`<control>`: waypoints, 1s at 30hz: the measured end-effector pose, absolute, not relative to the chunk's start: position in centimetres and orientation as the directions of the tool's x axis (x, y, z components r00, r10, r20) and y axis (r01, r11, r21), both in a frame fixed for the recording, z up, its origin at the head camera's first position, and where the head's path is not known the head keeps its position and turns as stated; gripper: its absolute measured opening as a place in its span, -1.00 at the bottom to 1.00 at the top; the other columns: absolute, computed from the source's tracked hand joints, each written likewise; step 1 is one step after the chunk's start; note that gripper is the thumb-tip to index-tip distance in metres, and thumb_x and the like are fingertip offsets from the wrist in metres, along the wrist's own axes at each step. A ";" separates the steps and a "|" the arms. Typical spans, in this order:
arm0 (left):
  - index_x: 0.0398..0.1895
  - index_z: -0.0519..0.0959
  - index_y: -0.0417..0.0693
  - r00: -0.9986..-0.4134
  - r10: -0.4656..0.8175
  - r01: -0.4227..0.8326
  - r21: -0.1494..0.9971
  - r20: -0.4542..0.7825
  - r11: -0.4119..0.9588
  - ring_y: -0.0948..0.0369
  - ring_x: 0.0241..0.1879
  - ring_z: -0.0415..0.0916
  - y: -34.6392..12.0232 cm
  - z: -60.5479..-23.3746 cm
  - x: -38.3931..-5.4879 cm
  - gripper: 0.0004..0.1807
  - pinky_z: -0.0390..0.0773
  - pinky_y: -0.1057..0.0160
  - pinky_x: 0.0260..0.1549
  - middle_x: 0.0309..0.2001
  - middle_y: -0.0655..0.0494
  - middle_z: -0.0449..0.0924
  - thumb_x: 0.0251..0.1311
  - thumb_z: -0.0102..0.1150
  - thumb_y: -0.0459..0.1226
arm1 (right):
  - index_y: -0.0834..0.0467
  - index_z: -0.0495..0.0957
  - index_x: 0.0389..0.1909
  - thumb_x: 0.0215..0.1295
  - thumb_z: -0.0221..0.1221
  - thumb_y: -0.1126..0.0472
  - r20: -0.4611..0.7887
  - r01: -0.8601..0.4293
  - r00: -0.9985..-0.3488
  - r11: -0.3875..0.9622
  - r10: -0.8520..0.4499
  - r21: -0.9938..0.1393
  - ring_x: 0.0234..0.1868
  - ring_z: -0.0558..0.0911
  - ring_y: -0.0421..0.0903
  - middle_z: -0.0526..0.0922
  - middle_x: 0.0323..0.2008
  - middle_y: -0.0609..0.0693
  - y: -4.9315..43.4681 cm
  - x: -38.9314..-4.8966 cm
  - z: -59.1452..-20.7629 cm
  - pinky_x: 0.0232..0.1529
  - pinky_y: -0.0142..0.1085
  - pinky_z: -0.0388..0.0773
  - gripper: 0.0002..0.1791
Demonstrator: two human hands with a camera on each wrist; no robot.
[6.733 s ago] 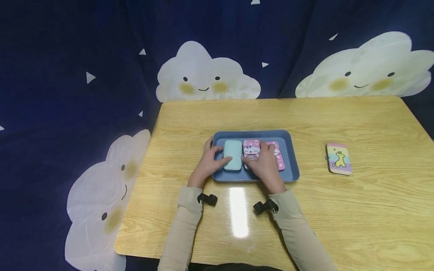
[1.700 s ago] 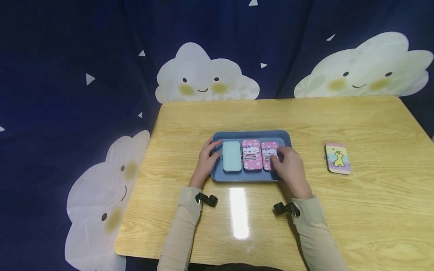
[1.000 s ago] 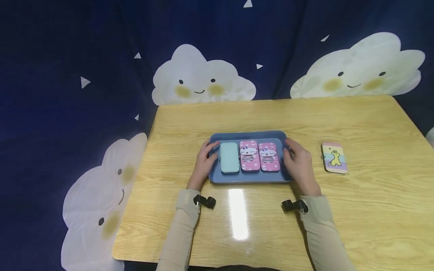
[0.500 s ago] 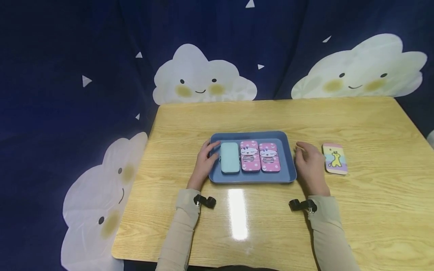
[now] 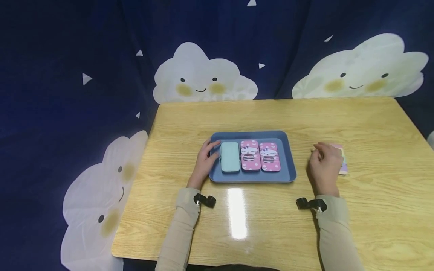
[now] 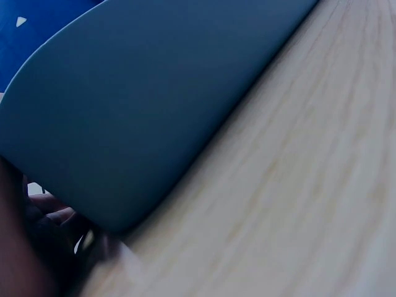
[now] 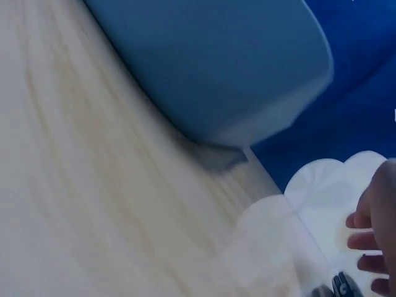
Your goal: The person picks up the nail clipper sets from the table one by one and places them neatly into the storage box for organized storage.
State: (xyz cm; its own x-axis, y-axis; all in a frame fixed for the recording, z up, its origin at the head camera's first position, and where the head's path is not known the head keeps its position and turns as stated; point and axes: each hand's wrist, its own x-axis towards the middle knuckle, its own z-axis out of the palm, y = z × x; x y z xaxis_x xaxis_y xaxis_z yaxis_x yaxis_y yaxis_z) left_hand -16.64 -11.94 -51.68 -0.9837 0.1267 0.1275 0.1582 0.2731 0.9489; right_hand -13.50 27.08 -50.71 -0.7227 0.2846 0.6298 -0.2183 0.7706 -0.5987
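Observation:
Inside a blue tray (image 5: 289, 165) lie a mint-green tin case (image 5: 230, 157) and, to its right, two pink tin cases, the middle one (image 5: 250, 162) and the right one (image 5: 270, 162), both printed with a white cartoon animal. My left hand (image 5: 202, 163) holds the tray's left end, index finger and thumb over the rim. Beyond the tray's right end, my right hand (image 5: 325, 165), fingers loosely bent, overlaps a pastel striped tin case (image 5: 344, 165); only that case's right part shows. The right wrist view shows the fingers (image 7: 365, 242) with nothing between them.
The wooden table (image 5: 379, 210) extends around the tray, its left edge beside a dark blue curtain (image 5: 101, 94) with cloud prints. A band with a small black camera (image 5: 207, 201) sits on each wrist.
My right hand has left the pink cases, passed the tray's right end and moved right over the striped case. My left hand has shifted from the mint-green case to the tray's left rim.

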 end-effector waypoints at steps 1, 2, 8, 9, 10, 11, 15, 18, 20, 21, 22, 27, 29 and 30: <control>0.28 0.51 -0.15 -0.984 0.125 0.157 0.948 0.126 0.278 -0.05 0.48 0.03 -11.9 -51.7 -16.6 -0.51 0.11 -0.05 0.41 0.51 -0.10 0.09 0.27 0.05 -0.47 | 0.47 0.66 -0.27 0.17 0.10 0.44 0.636 -0.204 -0.712 0.779 0.298 -0.593 -0.07 0.51 0.39 0.68 -0.16 0.36 27.4 -13.4 -50.7 -0.06 0.19 0.30 -0.78; 0.28 0.52 -0.13 -0.985 0.123 0.155 0.947 0.125 0.280 -0.04 0.48 0.03 -11.9 -51.7 -16.6 -0.51 0.12 -0.04 0.41 0.51 -0.09 0.10 0.27 0.04 -0.47 | 0.47 0.67 -0.27 0.17 0.11 0.43 0.640 -0.190 -0.702 0.785 0.312 -0.590 -0.06 0.51 0.39 0.68 -0.16 0.35 27.7 -13.4 -50.8 -0.07 0.20 0.30 -0.78; 0.27 0.54 -0.11 -0.985 0.110 0.158 0.947 0.132 0.280 -0.04 0.47 0.06 -11.8 -51.6 -16.7 -0.51 0.13 -0.05 0.40 0.50 -0.08 0.11 0.24 0.04 -0.45 | 0.46 0.68 -0.24 0.16 0.13 0.43 0.644 -0.102 -0.644 0.788 0.413 -0.607 -0.06 0.52 0.40 0.68 -0.12 0.33 29.2 -12.8 -51.0 -0.02 0.20 0.29 -0.77; 0.27 0.54 -0.11 -0.985 0.110 0.159 0.947 0.133 0.279 -0.04 0.47 0.06 -11.8 -51.6 -16.7 -0.51 0.13 -0.05 0.40 0.50 -0.08 0.11 0.24 0.04 -0.45 | 0.45 0.68 -0.23 0.16 0.13 0.42 0.635 -0.081 -0.642 0.786 0.430 -0.614 -0.04 0.51 0.40 0.68 -0.09 0.33 29.4 -12.7 -51.0 0.01 0.20 0.29 -0.76; 0.27 0.54 -0.11 -0.985 0.110 0.158 0.947 0.131 0.280 -0.04 0.47 0.06 -11.8 -51.6 -16.7 -0.51 0.14 -0.04 0.40 0.50 -0.08 0.11 0.25 0.04 -0.45 | 0.45 0.67 -0.20 0.16 0.14 0.41 0.622 -0.056 -0.644 0.782 0.446 -0.620 -0.02 0.49 0.41 0.67 -0.07 0.33 29.5 -12.5 -51.0 0.03 0.20 0.27 -0.75; 0.27 0.54 -0.11 -0.985 0.111 0.156 0.947 0.129 0.282 -0.04 0.47 0.06 -11.8 -51.6 -16.7 -0.51 0.14 -0.04 0.39 0.50 -0.08 0.11 0.25 0.04 -0.45 | 0.44 0.67 -0.17 0.16 0.15 0.39 0.599 -0.029 -0.651 0.773 0.466 -0.634 0.00 0.46 0.40 0.66 -0.04 0.33 29.6 -12.4 -51.1 0.06 0.19 0.25 -0.74; 0.27 0.53 -0.12 -0.985 0.114 0.154 0.947 0.126 0.282 -0.04 0.48 0.05 -11.8 -51.6 -16.7 -0.51 0.13 -0.03 0.40 0.50 -0.09 0.10 0.26 0.03 -0.47 | 0.39 0.63 -0.01 0.20 0.16 0.28 0.468 0.093 -0.711 0.729 0.526 -0.678 0.09 0.39 0.39 0.57 0.08 0.35 29.9 -12.2 -51.1 0.15 0.17 0.17 -0.63; 0.27 0.53 -0.14 -0.985 0.117 0.156 0.948 0.128 0.278 -0.06 0.48 0.04 -11.8 -51.6 -16.8 -0.51 0.12 -0.05 0.41 0.51 -0.09 0.09 0.26 0.03 -0.47 | 0.35 0.56 0.13 0.25 0.15 0.19 0.358 0.173 -0.755 0.693 0.549 -0.700 0.13 0.34 0.40 0.50 0.16 0.36 30.0 -12.0 -51.1 0.20 0.18 0.10 -0.53; 0.28 0.51 -0.17 -0.984 0.126 0.153 0.950 0.122 0.274 -0.08 0.49 0.01 -11.9 -51.5 -16.8 -0.52 0.09 -0.06 0.41 0.52 -0.11 0.06 0.28 0.03 -0.47 | 0.32 0.53 0.19 0.27 0.12 0.15 0.304 0.209 -0.774 0.678 0.555 -0.705 0.16 0.31 0.39 0.47 0.19 0.35 30.0 -12.0 -51.1 0.21 0.18 0.07 -0.49; 0.29 0.50 -0.20 -0.984 0.132 0.151 0.949 0.119 0.275 -0.10 0.49 0.01 -11.8 -50.9 -16.5 -0.52 0.09 -0.08 0.41 0.52 -0.14 0.05 0.28 0.03 -0.48 | 0.31 0.52 0.21 0.28 0.12 0.14 0.289 0.217 -0.781 0.675 0.553 -0.705 0.17 0.31 0.39 0.47 0.20 0.35 30.1 -12.0 -51.1 0.20 0.19 0.07 -0.48; 0.29 0.49 -0.23 -0.984 0.138 0.150 0.949 0.116 0.277 -0.12 0.49 0.00 -11.8 -50.3 -16.3 -0.52 0.09 -0.08 0.41 0.51 -0.18 0.05 0.28 0.02 -0.49 | 0.30 0.51 0.22 0.29 0.12 0.12 0.277 0.223 -0.787 0.673 0.551 -0.705 0.17 0.31 0.38 0.46 0.21 0.34 30.1 -11.9 -51.1 0.20 0.19 0.06 -0.48; 0.27 0.45 -0.37 -0.982 0.158 0.148 0.948 0.106 0.283 -0.20 0.47 0.00 -11.7 -47.3 -14.9 -0.54 0.11 -0.10 0.39 0.49 -0.32 0.04 0.28 -0.01 -0.53 | 0.25 0.49 0.26 0.29 0.13 0.09 0.241 0.250 -0.794 0.662 0.558 -0.707 0.19 0.30 0.36 0.45 0.25 0.29 30.1 -11.9 -50.9 0.18 0.18 0.05 -0.45; 0.27 0.45 -0.37 -0.982 0.157 0.147 0.948 0.106 0.282 -0.20 0.47 0.00 -11.7 -47.3 -14.8 -0.54 0.11 -0.10 0.40 0.49 -0.32 0.04 0.28 -0.01 -0.53 | 0.23 0.49 0.27 0.29 0.16 0.08 0.228 0.258 -0.793 0.650 0.565 -0.715 0.19 0.29 0.34 0.45 0.26 0.27 30.1 -11.8 -50.9 0.20 0.16 0.05 -0.44; 0.27 0.45 -0.37 -0.982 0.157 0.146 0.948 0.105 0.282 -0.20 0.47 0.00 -11.7 -47.3 -14.8 -0.54 0.10 -0.09 0.40 0.49 -0.32 0.04 0.29 0.00 -0.53 | 0.22 0.49 0.27 0.29 0.17 0.07 0.223 0.260 -0.792 0.644 0.569 -0.719 0.19 0.28 0.33 0.44 0.27 0.26 30.0 -11.8 -50.9 0.20 0.15 0.04 -0.44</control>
State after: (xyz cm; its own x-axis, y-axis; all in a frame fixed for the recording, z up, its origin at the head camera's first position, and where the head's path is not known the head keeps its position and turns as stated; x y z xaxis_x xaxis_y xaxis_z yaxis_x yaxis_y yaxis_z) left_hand -14.81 -11.68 -47.29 -0.9821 0.1568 0.1047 0.1461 0.2818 0.9483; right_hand -11.84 30.04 -50.86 -0.7916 0.5691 0.2227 0.2605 0.6439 -0.7194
